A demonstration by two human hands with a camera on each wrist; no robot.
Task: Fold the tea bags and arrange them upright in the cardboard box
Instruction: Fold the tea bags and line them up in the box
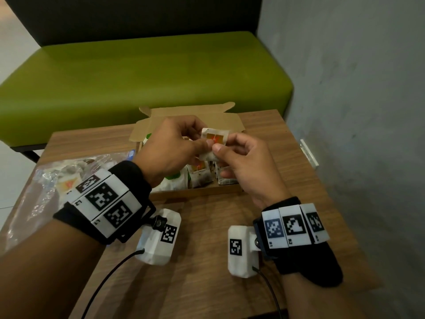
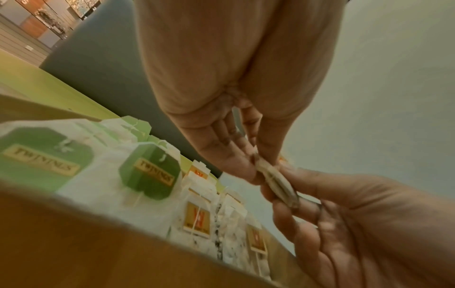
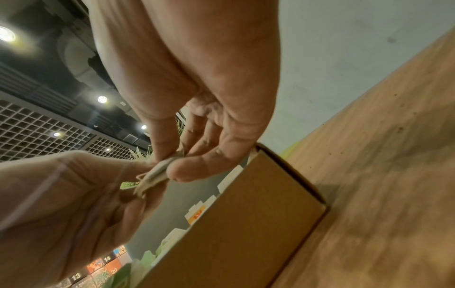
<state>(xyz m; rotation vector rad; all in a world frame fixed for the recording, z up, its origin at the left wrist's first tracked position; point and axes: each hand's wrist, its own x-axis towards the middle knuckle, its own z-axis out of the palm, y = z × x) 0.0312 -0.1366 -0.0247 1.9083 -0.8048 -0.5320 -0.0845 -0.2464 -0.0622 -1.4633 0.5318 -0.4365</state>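
A white tea bag (image 1: pixel 215 137) with an orange tag is held over the open cardboard box (image 1: pixel 195 195). My left hand (image 1: pixel 204 141) pinches its left edge, and my right hand (image 1: pixel 224 144) pinches the right edge between thumb and fingers. The wrist views show the folded tea bag (image 2: pixel 277 182) edge-on and flat between both hands' fingertips (image 3: pixel 157 173). Inside the box, several tea bags (image 1: pixel 200 174) stand upright. Green-tagged ones (image 2: pixel 150 175) are on the left and orange-tagged ones (image 2: pixel 198 218) on the right.
A clear plastic bag (image 1: pixel 53 180) holding more tea bags lies on the wooden table (image 1: pixel 207 238) to the left of the box. The box's lid flap (image 1: pixel 184 112) stands open at the back. A green bench (image 1: pixel 138 77) is behind the table and a grey wall (image 1: pixel 356 88) is to the right.
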